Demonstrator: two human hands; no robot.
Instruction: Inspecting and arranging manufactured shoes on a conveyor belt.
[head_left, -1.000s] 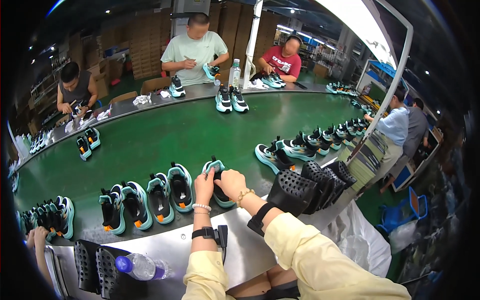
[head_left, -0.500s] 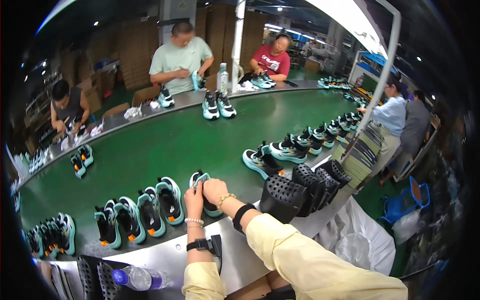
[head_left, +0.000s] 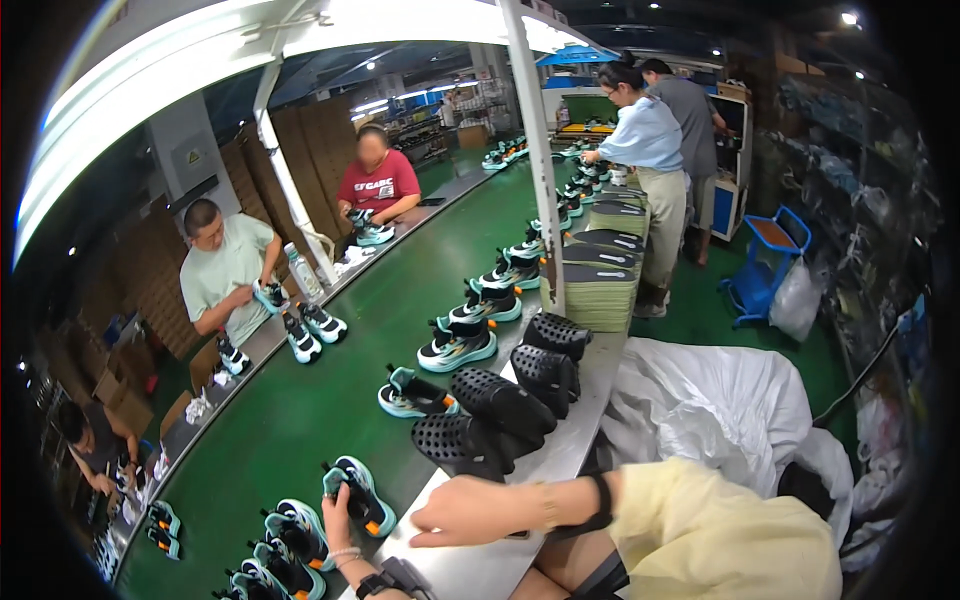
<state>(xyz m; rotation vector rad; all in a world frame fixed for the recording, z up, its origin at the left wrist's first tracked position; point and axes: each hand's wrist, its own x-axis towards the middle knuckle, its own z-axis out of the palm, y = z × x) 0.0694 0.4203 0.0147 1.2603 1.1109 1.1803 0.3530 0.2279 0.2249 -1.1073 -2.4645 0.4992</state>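
A black, white and teal sneaker stands on the near edge of the green conveyor belt. My left hand, with a black band on its wrist, grips the sneaker's near side from below. My right hand lies flat and empty just right of the sneaker, over the metal bench, fingers pointing left toward the sneaker without touching it. A yellow sleeve covers my right arm. More sneakers of the same kind stand in a row to the left of the held one.
Black perforated clogs are piled on the bench ahead of my right hand. Sneakers line the belt's right edge beside a white pole. Stacked flat pads, white bags, a blue cart. Workers sit across the belt and stand far right.
My view has swung to the right along the belt. My right hand has come off the sneaker and now lies flat beside it. My left hand stays on the sneaker.
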